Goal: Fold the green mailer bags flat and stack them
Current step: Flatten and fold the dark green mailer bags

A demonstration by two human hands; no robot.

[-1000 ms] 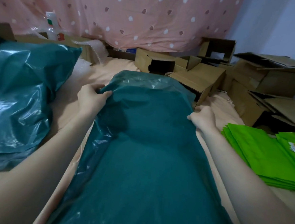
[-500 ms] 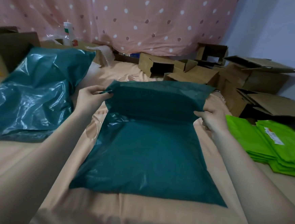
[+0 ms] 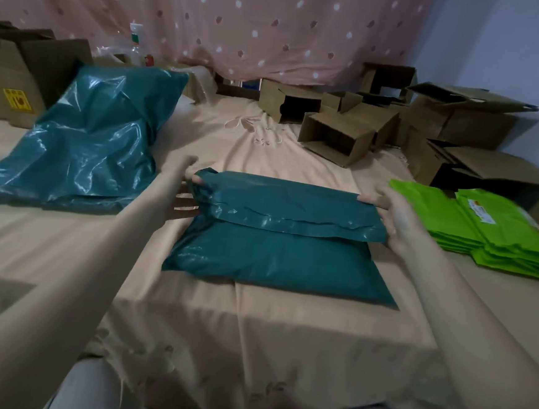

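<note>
Bed sheet (image 3: pixel 251 332): peach cloth, spread under everything, with a faint flower stitched into it beyond the bag being folded.
Curtain (image 3: pixel 243 24): pink with pale and dark dots, hanging along the far side of the bed.
Heap of dark green mailer bags (image 3: pixel 83 138): glossy and rumpled, lying on the sheet to the left, well apart from the fold in progress.
Cardboard boxes (image 3: pixel 341 135): brown, open, tumbled together at the far right; one more box (image 3: pixel 16 84) with yellow labels stands at far left behind the heap.
Dark green mailer bag (image 3: pixel 277 256): flat on the sheet in the middle, just ahead of the person; its far part is doubled over toward them, so the folded edge lies across the bag's middle.
Stack of bright green bags (image 3: pixel 492 228): flat, neatly piled on the right, just beside the right hand.
Left hand (image 3: pixel 182 194): its grip pinches the far-left corner of the folded flap, thumb on top.
Right hand (image 3: pixel 389 217): its grip holds the right end of the flap, fingertips on the top edge.
Bottle (image 3: pixel 136 42): clear plastic, upright by the curtain, blurred.
</note>
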